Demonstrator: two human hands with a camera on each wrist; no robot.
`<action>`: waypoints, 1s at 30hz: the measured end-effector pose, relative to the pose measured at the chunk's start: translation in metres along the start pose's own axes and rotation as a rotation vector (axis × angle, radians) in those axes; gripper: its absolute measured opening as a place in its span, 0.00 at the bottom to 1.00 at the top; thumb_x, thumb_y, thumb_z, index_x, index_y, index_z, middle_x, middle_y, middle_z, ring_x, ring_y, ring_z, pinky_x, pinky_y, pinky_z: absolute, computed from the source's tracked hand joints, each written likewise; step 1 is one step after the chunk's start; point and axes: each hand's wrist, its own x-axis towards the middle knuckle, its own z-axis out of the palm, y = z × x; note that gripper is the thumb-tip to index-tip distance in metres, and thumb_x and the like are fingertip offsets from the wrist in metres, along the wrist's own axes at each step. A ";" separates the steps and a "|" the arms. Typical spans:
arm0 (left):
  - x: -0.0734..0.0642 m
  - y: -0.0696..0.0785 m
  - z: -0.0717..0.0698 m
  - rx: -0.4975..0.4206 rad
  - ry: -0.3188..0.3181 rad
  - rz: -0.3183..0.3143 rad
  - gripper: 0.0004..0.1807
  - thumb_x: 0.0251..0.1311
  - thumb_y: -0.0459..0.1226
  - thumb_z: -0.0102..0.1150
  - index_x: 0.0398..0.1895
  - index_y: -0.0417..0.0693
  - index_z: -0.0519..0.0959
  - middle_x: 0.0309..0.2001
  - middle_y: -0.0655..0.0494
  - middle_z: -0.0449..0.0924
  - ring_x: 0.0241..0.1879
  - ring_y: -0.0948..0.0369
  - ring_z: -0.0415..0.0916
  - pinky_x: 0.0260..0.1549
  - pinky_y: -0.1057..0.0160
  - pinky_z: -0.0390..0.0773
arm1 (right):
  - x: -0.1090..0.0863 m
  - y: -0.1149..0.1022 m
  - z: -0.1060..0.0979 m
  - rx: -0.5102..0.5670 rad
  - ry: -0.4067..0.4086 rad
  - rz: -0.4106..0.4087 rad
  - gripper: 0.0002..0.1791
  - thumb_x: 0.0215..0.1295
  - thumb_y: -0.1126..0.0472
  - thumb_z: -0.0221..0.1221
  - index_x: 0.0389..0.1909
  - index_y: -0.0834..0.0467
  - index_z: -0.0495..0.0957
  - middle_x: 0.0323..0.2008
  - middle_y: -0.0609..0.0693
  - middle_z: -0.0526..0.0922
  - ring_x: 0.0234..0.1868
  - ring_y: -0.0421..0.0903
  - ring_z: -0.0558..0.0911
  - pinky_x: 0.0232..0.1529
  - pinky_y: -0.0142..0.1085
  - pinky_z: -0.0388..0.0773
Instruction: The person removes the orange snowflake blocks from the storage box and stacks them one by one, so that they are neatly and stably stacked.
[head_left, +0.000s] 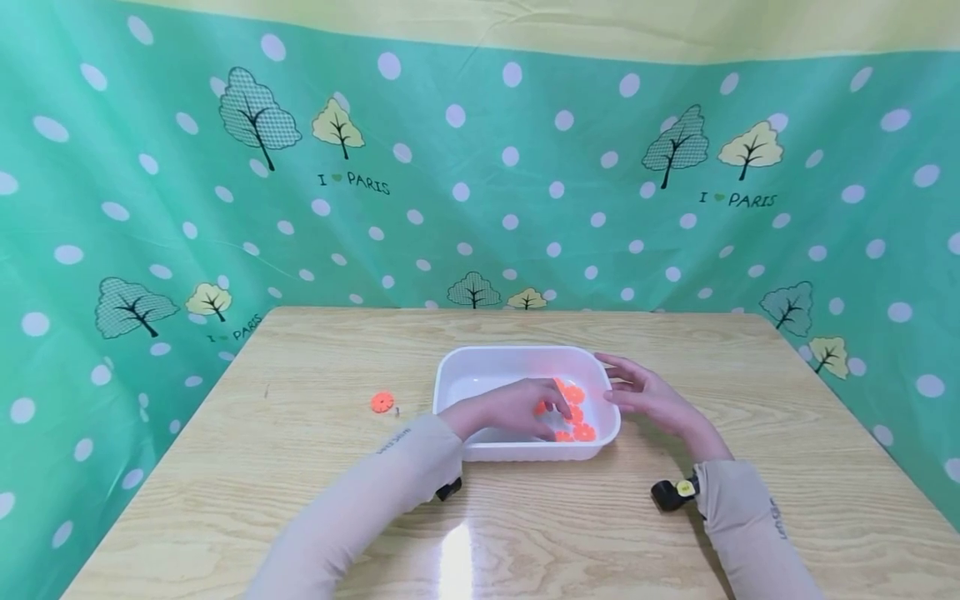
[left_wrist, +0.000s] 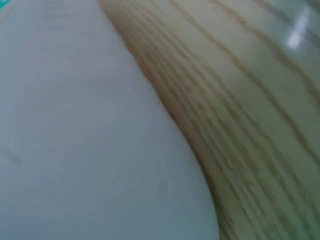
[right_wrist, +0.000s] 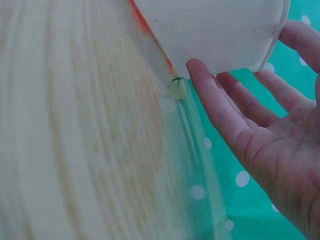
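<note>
A white plastic basin (head_left: 525, 452) stands on the wooden table, with several orange flower-shaped discs (head_left: 584, 432) in its right half. My left hand (head_left: 525, 408) reaches over the near left rim into it, fingers bent down among the discs. Whether those fingers pinch a disc, I cannot tell. In the left wrist view, only the basin's pale outer wall (left_wrist: 100, 130) and wood grain show. At the basin's right end, my right hand (head_left: 652, 402) lies against the rim. Its fingers (right_wrist: 212, 100) extend fairly straight along the outer wall in the right wrist view.
One orange disc (head_left: 382, 402) lies on the table (head_left: 337, 492) left of the basin, with a tiny dark bit (head_left: 397, 412) beside it. A green dotted curtain (head_left: 480, 167) hangs behind and around the table. A black wrist camera (head_left: 667, 496) sits under the right sleeve.
</note>
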 end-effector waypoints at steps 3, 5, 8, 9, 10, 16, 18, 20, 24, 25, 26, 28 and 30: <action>0.001 0.000 0.002 0.022 -0.026 0.028 0.15 0.51 0.35 0.62 0.45 0.51 0.79 0.42 0.62 0.76 0.42 0.67 0.70 0.45 0.74 0.68 | 0.000 0.000 0.000 0.006 0.000 -0.004 0.36 0.60 0.61 0.57 0.68 0.53 0.53 0.60 0.65 0.63 0.55 0.57 0.71 0.46 0.38 0.77; 0.002 -0.001 0.004 0.046 -0.047 0.036 0.15 0.53 0.34 0.60 0.46 0.52 0.79 0.42 0.63 0.76 0.42 0.68 0.69 0.45 0.75 0.68 | 0.000 0.000 0.000 0.007 -0.001 -0.004 0.36 0.60 0.61 0.57 0.68 0.53 0.53 0.60 0.65 0.63 0.56 0.58 0.70 0.46 0.38 0.77; 0.002 -0.003 0.007 0.073 -0.073 0.041 0.16 0.54 0.34 0.59 0.47 0.53 0.79 0.42 0.65 0.75 0.41 0.70 0.69 0.45 0.76 0.67 | 0.000 0.000 0.000 0.003 -0.004 -0.002 0.36 0.61 0.61 0.56 0.68 0.53 0.53 0.60 0.66 0.62 0.56 0.58 0.70 0.47 0.39 0.76; 0.003 -0.003 0.008 0.080 -0.078 0.043 0.16 0.54 0.34 0.59 0.47 0.54 0.79 0.42 0.66 0.75 0.41 0.70 0.69 0.45 0.76 0.67 | 0.000 0.000 0.000 0.004 -0.004 -0.002 0.36 0.61 0.61 0.56 0.68 0.54 0.53 0.60 0.66 0.62 0.56 0.59 0.70 0.47 0.39 0.76; 0.003 -0.003 0.009 0.087 -0.080 0.045 0.16 0.54 0.34 0.59 0.47 0.54 0.79 0.42 0.66 0.75 0.40 0.70 0.69 0.45 0.76 0.67 | 0.000 0.000 0.001 0.005 -0.002 -0.002 0.36 0.61 0.61 0.57 0.68 0.54 0.53 0.60 0.66 0.62 0.56 0.59 0.70 0.47 0.39 0.76; 0.005 -0.003 0.012 0.156 -0.064 0.076 0.14 0.57 0.31 0.54 0.46 0.53 0.79 0.41 0.64 0.76 0.40 0.70 0.69 0.46 0.77 0.67 | 0.001 0.000 0.000 0.008 0.006 0.000 0.36 0.60 0.62 0.56 0.68 0.54 0.53 0.59 0.65 0.63 0.55 0.57 0.71 0.46 0.38 0.77; 0.006 -0.002 0.013 0.174 -0.061 0.078 0.15 0.57 0.30 0.53 0.45 0.53 0.80 0.40 0.64 0.76 0.40 0.70 0.69 0.46 0.77 0.66 | 0.001 0.000 0.000 0.006 0.005 0.001 0.36 0.61 0.62 0.56 0.68 0.54 0.53 0.59 0.65 0.63 0.55 0.57 0.71 0.46 0.38 0.77; 0.005 -0.001 0.014 0.177 -0.060 0.069 0.15 0.57 0.29 0.52 0.45 0.53 0.80 0.40 0.64 0.75 0.40 0.70 0.69 0.47 0.77 0.66 | 0.001 0.000 0.000 0.007 0.004 0.002 0.36 0.60 0.61 0.56 0.68 0.54 0.53 0.59 0.65 0.63 0.55 0.57 0.71 0.46 0.38 0.77; 0.005 -0.003 0.015 0.177 -0.058 0.066 0.16 0.57 0.29 0.52 0.44 0.54 0.80 0.40 0.64 0.73 0.40 0.70 0.68 0.46 0.77 0.66 | 0.001 0.001 0.000 0.010 0.003 0.004 0.36 0.60 0.61 0.57 0.68 0.54 0.53 0.59 0.65 0.63 0.55 0.58 0.71 0.46 0.38 0.77; 0.005 -0.003 0.015 0.176 -0.058 0.068 0.16 0.57 0.29 0.52 0.44 0.55 0.80 0.39 0.64 0.73 0.40 0.70 0.68 0.46 0.77 0.66 | 0.001 0.000 0.001 0.010 0.004 0.004 0.36 0.60 0.61 0.57 0.68 0.54 0.53 0.59 0.65 0.63 0.55 0.58 0.71 0.46 0.38 0.77; 0.005 -0.003 0.015 0.173 -0.058 0.068 0.15 0.57 0.29 0.52 0.43 0.55 0.80 0.39 0.64 0.73 0.39 0.70 0.68 0.45 0.77 0.66 | 0.001 0.000 0.001 0.010 0.004 0.004 0.36 0.61 0.61 0.57 0.68 0.54 0.53 0.59 0.65 0.63 0.56 0.58 0.70 0.46 0.38 0.77; 0.006 -0.005 0.016 0.176 -0.058 0.072 0.13 0.57 0.30 0.53 0.42 0.55 0.80 0.39 0.64 0.72 0.39 0.70 0.68 0.44 0.77 0.66 | 0.001 0.000 0.001 0.012 0.004 0.005 0.36 0.61 0.61 0.56 0.68 0.54 0.53 0.59 0.66 0.62 0.56 0.59 0.70 0.46 0.38 0.76; 0.007 -0.005 0.016 0.181 -0.060 0.065 0.11 0.57 0.32 0.54 0.40 0.56 0.80 0.39 0.65 0.72 0.38 0.70 0.67 0.44 0.77 0.66 | 0.001 0.000 0.001 0.010 0.005 0.006 0.36 0.61 0.61 0.56 0.68 0.53 0.53 0.59 0.66 0.62 0.56 0.59 0.70 0.47 0.39 0.76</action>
